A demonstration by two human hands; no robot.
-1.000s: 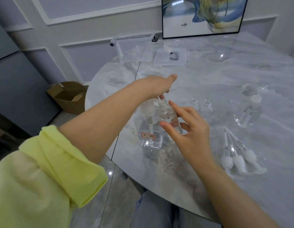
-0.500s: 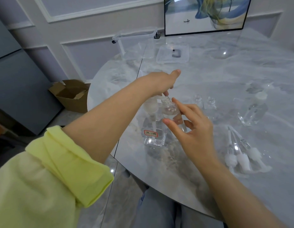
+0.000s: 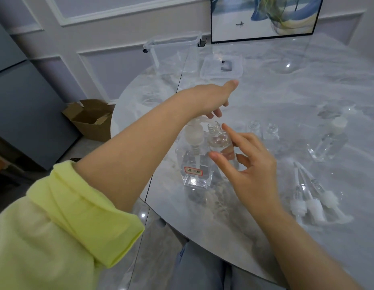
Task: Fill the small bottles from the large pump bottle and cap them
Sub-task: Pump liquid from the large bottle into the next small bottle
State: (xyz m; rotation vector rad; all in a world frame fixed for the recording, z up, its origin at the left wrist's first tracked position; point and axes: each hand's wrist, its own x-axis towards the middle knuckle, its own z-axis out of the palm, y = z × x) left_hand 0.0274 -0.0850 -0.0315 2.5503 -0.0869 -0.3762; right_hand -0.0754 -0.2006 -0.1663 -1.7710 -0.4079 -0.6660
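A clear square large pump bottle with a red-edged label stands near the table's front edge. My left hand reaches over it, fingertips resting on the white pump head, thumb stretched out. My right hand holds an uncapped small bottle between thumb and fingers, its mouth right beside the pump nozzle. Two more open small bottles stand just behind. A capped small bottle is at the right. Three loose white pump caps lie near the right edge.
The marble table is round, with its rim close to me. A clear plastic box and its lid sit at the back, below a framed picture. A cardboard box lies on the floor at the left.
My left hand has risen slightly above the pump head. My right hand keeps the small bottle at the nozzle, almost unmoved.
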